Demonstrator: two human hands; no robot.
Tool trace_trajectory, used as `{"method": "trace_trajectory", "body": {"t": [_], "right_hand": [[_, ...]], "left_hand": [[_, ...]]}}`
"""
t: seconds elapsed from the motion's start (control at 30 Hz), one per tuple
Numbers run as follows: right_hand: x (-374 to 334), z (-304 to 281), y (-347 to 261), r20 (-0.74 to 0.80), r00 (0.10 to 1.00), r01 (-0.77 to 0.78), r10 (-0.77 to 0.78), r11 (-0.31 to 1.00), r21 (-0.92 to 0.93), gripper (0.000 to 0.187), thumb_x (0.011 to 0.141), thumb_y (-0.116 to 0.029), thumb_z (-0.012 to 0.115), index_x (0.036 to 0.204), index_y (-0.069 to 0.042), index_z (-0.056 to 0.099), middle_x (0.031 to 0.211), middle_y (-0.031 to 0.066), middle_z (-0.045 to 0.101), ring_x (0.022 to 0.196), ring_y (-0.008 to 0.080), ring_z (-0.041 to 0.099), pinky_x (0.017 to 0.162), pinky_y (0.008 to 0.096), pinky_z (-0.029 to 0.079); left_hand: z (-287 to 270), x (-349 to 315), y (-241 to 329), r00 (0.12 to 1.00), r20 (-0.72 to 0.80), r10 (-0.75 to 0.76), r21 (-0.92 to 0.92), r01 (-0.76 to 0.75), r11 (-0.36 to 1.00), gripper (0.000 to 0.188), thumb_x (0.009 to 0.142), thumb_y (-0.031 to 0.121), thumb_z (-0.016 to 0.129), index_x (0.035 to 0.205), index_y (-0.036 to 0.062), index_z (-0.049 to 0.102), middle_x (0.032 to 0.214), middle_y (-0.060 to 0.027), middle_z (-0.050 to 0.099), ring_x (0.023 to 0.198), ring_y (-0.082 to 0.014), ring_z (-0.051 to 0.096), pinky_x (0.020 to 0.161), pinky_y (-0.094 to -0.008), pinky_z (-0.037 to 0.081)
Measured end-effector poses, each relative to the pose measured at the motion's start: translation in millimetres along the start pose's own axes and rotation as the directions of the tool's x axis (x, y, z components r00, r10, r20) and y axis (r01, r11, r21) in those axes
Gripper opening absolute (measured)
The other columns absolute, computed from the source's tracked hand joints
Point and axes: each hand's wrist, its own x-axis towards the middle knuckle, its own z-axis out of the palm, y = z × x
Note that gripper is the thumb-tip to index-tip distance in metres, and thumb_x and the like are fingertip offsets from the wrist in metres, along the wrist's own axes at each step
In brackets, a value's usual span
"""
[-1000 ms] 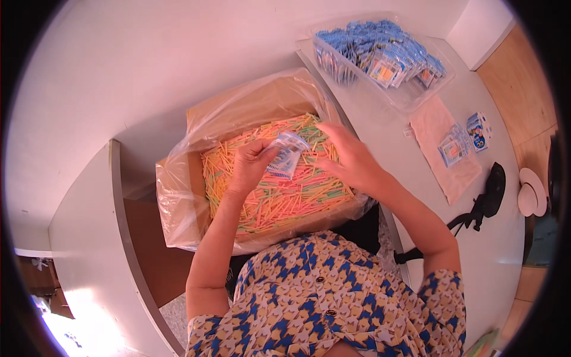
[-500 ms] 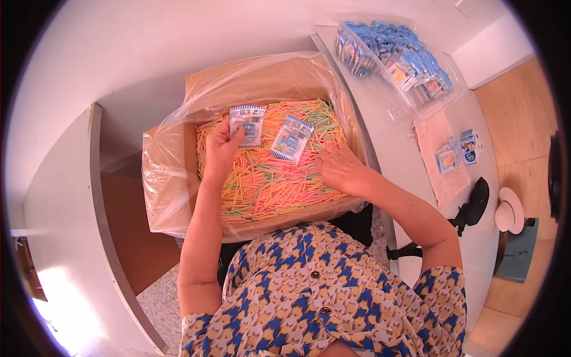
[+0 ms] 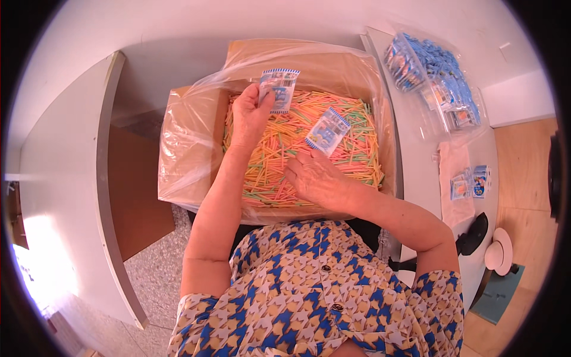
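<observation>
A cardboard box (image 3: 196, 140) lined with clear plastic stands before me, filled with thin pastel sticks (image 3: 270, 172) in pink, yellow, orange and green. My left hand (image 3: 251, 116) pinches a small clear packet (image 3: 284, 84) with blue striped ends, raised over the far left part of the sticks. Another such packet (image 3: 329, 132) lies flat on the sticks, right of the middle. Just nearer to me than that packet, my right hand (image 3: 321, 178) reaches down into the sticks. Its fingers are curled and the tips are hidden, so what they hold does not show.
On the white table (image 3: 419, 178) to my right stands a clear plastic tub (image 3: 437, 125) with many blue packets (image 3: 449, 71). A pink cloth (image 3: 455, 205) nearer me bears a few packets (image 3: 461, 185). A grey panel (image 3: 77, 178) stands at my left.
My right hand has moved from the box's right side leftward and nearer to me. The left hand still holds its packet, now slightly farther away. The whole view has shifted.
</observation>
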Motion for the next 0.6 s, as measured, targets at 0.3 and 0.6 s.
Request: {"method": "trace_trajectory", "body": {"t": [0.3,0.6], "right_hand": [[48.9,14.3,-5.2,0.031,0.995,-0.089,0.093,0.988,-0.126,0.02,0.078,-0.017,0.057,0.092,-0.005,0.062,0.092,0.0071,0.058,0.09,0.0213,0.052,0.078,0.0371,0.039],[46.7,14.2,-7.9,0.06,0.997,0.055,-0.045,0.981,-0.188,0.012,0.076,-0.016,0.057,0.083,-0.008,0.063,0.08,0.0043,0.059,0.087,0.021,0.053,0.077,0.0387,0.037]], "left_hand": [[-8.8,6.4,11.8,0.977,-0.201,0.065,-0.103,-0.087,0.991,0.006,0.09,0.003,0.058,0.093,-0.0004,0.061,0.083,0.0023,0.063,0.075,-0.0021,0.053,0.069,-0.0199,0.046],[-14.8,7.2,18.9,0.967,-0.249,0.056,-0.224,-0.114,0.968,0.01,0.09,0.002,0.058,0.099,-0.0014,0.06,0.089,-0.0002,0.064,0.079,-0.0045,0.058,0.072,-0.0226,0.049]]}}
